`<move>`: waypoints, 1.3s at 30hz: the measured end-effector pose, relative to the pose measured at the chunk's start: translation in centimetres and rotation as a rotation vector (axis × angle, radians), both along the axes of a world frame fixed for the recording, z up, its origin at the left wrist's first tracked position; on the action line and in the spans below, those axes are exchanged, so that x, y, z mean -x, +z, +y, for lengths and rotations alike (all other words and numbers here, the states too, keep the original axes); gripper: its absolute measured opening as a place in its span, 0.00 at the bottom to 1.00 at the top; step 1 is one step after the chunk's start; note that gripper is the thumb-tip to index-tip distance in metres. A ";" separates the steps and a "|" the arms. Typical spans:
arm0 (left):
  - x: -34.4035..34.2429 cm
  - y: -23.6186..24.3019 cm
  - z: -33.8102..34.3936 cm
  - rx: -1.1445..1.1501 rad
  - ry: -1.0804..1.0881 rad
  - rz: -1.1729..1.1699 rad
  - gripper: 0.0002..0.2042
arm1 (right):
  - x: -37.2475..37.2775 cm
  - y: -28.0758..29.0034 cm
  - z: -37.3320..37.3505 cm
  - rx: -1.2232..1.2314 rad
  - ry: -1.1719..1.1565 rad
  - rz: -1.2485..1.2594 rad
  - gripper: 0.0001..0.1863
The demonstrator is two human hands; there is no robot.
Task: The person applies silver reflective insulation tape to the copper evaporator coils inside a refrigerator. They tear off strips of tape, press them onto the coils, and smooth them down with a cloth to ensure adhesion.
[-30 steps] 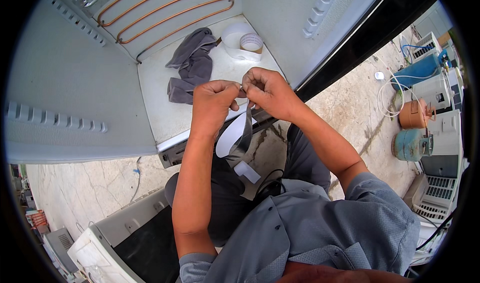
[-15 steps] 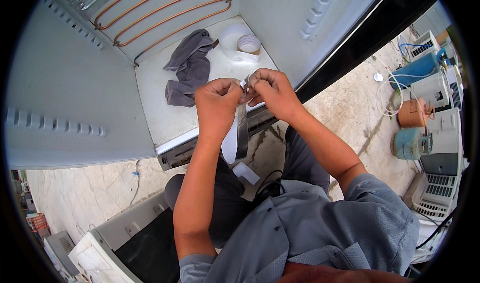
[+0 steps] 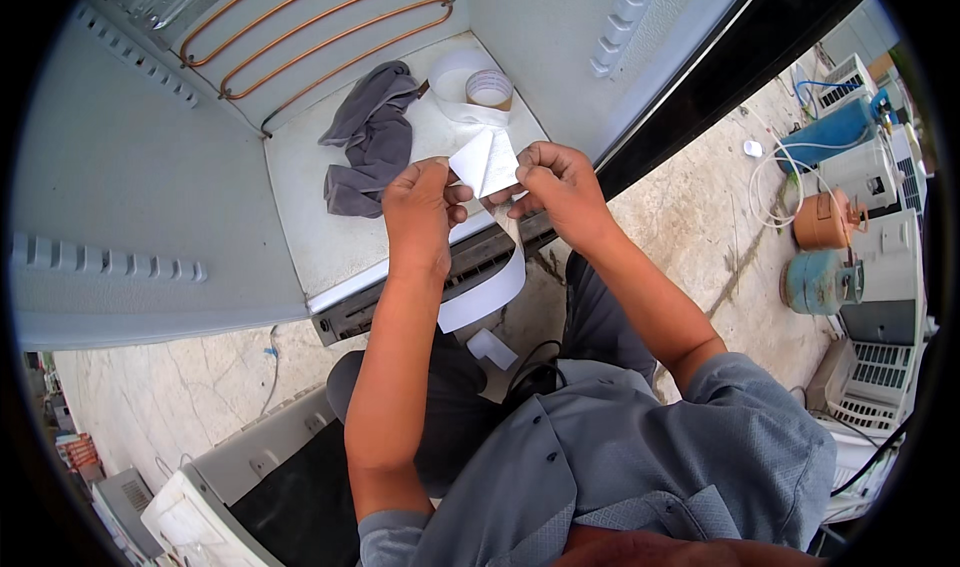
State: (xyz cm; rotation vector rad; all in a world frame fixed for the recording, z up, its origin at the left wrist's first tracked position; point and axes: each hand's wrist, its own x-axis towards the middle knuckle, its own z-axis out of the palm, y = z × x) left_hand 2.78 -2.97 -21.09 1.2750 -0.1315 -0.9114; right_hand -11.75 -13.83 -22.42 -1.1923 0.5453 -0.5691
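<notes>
Between my hands is the end of a wide tape strip [image 3: 486, 163], white-faced and creased, with a fold across it. My left hand [image 3: 418, 209] pinches its left edge, and my right hand [image 3: 565, 189] pinches the right edge. Below them the rest of the strip hangs in a curve, grey and shiny near the top and white lower down. Beyond my hands, on the white cabinet floor [image 3: 310, 237], a roll of tape [image 3: 489, 89] stands beside a loose white coil [image 3: 455, 67]. A crumpled grey cloth [image 3: 372, 127] lies left of them.
Bent copper tubing [image 3: 330, 52] runs along the cabinet's back wall. A small white curled piece [image 3: 492, 348] is below the hanging strip. To the right are an orange gas cylinder [image 3: 825, 219], a teal cylinder [image 3: 815, 283] and a white hose [image 3: 765, 192]. An appliance casing [image 3: 230, 457] sits at lower left.
My hands have moved apart, and the strip's end is now spread between them, white face showing. The hanging part has swung into a wider curve to the right.
</notes>
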 end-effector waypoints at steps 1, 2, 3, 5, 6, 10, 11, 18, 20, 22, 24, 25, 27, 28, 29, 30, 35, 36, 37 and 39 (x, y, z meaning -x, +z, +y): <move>-0.6 -0.1 0.1 0.013 0.024 0.081 0.07 | 0.3 0.0 0.1 0.007 -0.007 -0.033 0.07; -1.3 -0.5 0.3 0.027 0.049 0.164 0.07 | 0.6 -0.1 0.3 0.014 -0.013 -0.065 0.07; -2.1 -1.1 0.4 0.041 0.073 0.246 0.07 | 0.9 -0.2 0.4 0.021 -0.019 -0.097 0.07; -3.5 -2.1 0.5 0.085 0.146 0.353 0.06 | 1.7 -0.8 0.4 0.038 -0.068 -0.190 0.07; -4.1 -2.5 0.4 0.105 0.176 0.385 0.06 | 2.2 -1.1 0.3 0.047 -0.097 -0.235 0.08; -7.9 -5.0 1.1 0.216 0.264 0.489 0.05 | 4.8 0.7 1.0 0.040 -0.259 -0.423 0.09; -8.8 -5.4 1.3 0.228 0.301 0.509 0.05 | 5.6 1.4 1.1 0.048 -0.267 -0.470 0.09; -13.6 -9.5 2.0 0.263 0.428 0.526 0.08 | 15.0 5.5 -0.8 0.055 -0.394 -0.651 0.26; -14.4 -10.2 1.8 0.266 0.472 0.501 0.09 | 17.4 6.9 -1.4 0.031 -0.447 -0.752 0.29; -15.6 -10.7 1.8 0.224 0.541 0.508 0.10 | 20.6 7.9 -2.8 0.046 -0.450 -0.851 0.32; -17.2 -11.8 2.8 0.266 0.554 0.478 0.12 | 23.6 9.7 -4.2 0.131 -0.289 -0.969 0.26; -17.9 -11.8 3.0 0.247 0.586 0.475 0.12 | 25.4 10.5 -4.9 0.161 -0.300 -1.002 0.24; -18.4 -11.9 2.7 0.207 0.645 0.479 0.13 | 29.1 12.6 -5.6 0.210 -0.386 -1.021 0.20; -18.1 -11.3 2.2 0.176 0.693 0.440 0.15 | 30.6 13.4 -5.6 0.216 -0.444 -1.032 0.19; -18.0 -11.3 2.4 0.174 0.698 0.418 0.16 | 31.6 14.2 -5.8 0.215 -0.492 -1.041 0.18; -17.9 -11.3 2.7 0.173 0.704 0.396 0.16 | 32.4 14.9 -6.0 0.208 -0.519 -1.068 0.19; -17.4 -12.0 3.4 0.128 0.741 0.311 0.19 | 34.8 17.6 -7.1 0.270 -0.747 -1.214 0.25; -17.2 -11.9 3.2 0.121 0.746 0.288 0.20 | 34.7 18.1 -7.0 0.293 -0.817 -1.209 0.24; -17.2 -11.8 3.1 0.114 0.754 0.262 0.20 | 34.4 18.6 -6.8 0.312 -0.888 -1.204 0.23; -17.0 -11.7 2.5 0.063 0.778 0.185 0.21 | 32.6 19.7 -6.5 0.376 -1.106 -1.203 0.20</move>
